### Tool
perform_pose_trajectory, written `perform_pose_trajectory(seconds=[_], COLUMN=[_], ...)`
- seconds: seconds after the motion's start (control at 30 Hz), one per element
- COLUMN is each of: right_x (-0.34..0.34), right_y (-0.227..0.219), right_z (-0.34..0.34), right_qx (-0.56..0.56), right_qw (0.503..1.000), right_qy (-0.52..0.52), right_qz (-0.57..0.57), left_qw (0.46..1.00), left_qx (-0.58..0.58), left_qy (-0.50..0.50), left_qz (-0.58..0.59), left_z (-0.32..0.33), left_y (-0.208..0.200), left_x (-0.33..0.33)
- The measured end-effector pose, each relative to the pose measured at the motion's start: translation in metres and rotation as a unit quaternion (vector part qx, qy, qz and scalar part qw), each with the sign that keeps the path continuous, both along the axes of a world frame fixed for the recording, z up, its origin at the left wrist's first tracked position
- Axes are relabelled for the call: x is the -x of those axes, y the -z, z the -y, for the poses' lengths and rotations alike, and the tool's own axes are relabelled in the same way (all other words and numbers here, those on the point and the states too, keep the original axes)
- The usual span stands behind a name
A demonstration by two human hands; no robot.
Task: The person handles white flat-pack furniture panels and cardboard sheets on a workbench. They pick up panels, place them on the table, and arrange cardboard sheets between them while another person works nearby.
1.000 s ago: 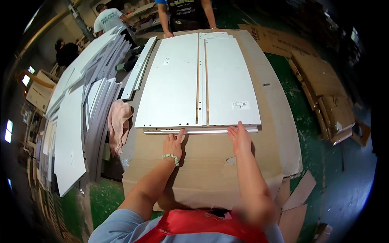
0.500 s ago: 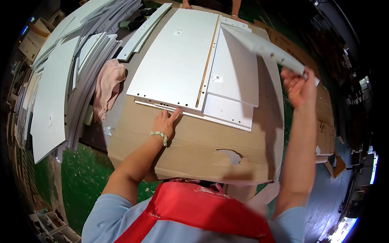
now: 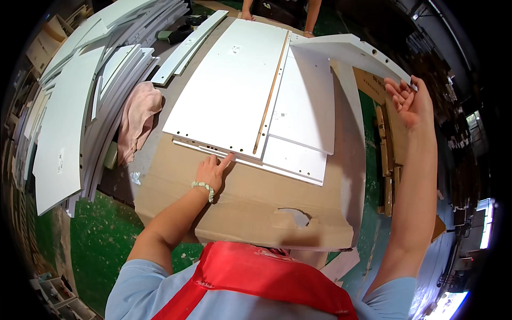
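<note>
My left hand [image 3: 211, 172] rests at the near edge of a stacked pair of white boards, its index finger stretched against the edge and the others loosely bent. The top board [image 3: 224, 85] has dark holes along its near end and a brown groove near its right side. My right hand [image 3: 409, 102], raised at the right, holds the near end of a narrow white panel [image 3: 354, 49] with holes in its edge. That panel stands tilted above the boards, its far end by the top board's far right corner. Under it lies another white board [image 3: 301, 101] with a small label.
Brown cardboard [image 3: 250, 213] with a torn hole covers the table. At left are stacked white panels [image 3: 61, 144], a pink cloth [image 3: 140, 114] and narrow white strips [image 3: 192, 45]. Another person's hands [image 3: 247, 15] touch the far edge. Flat cartons [image 3: 392, 154] stand at right.
My right hand has moved outward to the right and slightly up, swinging the narrow panel's near end with it. My left hand stays at the board edge.
</note>
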State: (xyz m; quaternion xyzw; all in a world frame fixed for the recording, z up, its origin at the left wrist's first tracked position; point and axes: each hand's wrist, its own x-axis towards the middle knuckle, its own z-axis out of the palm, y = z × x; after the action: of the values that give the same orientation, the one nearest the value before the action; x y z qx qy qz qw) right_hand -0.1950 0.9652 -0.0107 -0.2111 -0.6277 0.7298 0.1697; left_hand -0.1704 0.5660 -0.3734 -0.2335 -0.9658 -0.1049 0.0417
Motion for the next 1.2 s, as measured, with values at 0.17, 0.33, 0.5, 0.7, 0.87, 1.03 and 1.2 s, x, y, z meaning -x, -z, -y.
perform_pose_trajectory(seconds=[0.17,0.33,0.5,0.7,0.87,1.03,1.2], right_x=[-0.014,-0.04,-0.071,-0.096,-0.106,-0.112,-0.107], right_y=[0.021,0.064,0.151,0.267,0.301,0.287,0.274], right_z=[0.002,0.013,0.033,0.07,0.095,0.108,0.131], right_qx=[0.033,0.045,0.112,0.183,0.173,-0.15,-0.457], right_qw=[0.999,0.999,0.992,0.977,0.953,0.947,0.825], right_qy=[0.009,0.002,-0.016,0.035,-0.076,-0.139,-0.113], right_qz=[0.008,0.029,0.061,0.099,0.237,0.247,0.311], left_qw=[0.999,0.996,0.996,0.993,0.991,0.99,0.989], left_qx=[-0.033,-0.086,-0.089,-0.115,-0.129,-0.143,-0.147], left_qy=[0.003,0.022,0.028,0.03,0.037,0.017,0.028], left_qz=[-0.005,-0.032,-0.001,-0.005,-0.002,-0.005,-0.01], left_z=[0.0,0.003,0.005,0.005,0.004,0.003,0.005], left_y=[0.0,0.0,-0.001,-0.001,-0.002,-0.003,-0.005], left_x=[0.0,0.002,0.003,0.002,0.004,0.002,0.002])
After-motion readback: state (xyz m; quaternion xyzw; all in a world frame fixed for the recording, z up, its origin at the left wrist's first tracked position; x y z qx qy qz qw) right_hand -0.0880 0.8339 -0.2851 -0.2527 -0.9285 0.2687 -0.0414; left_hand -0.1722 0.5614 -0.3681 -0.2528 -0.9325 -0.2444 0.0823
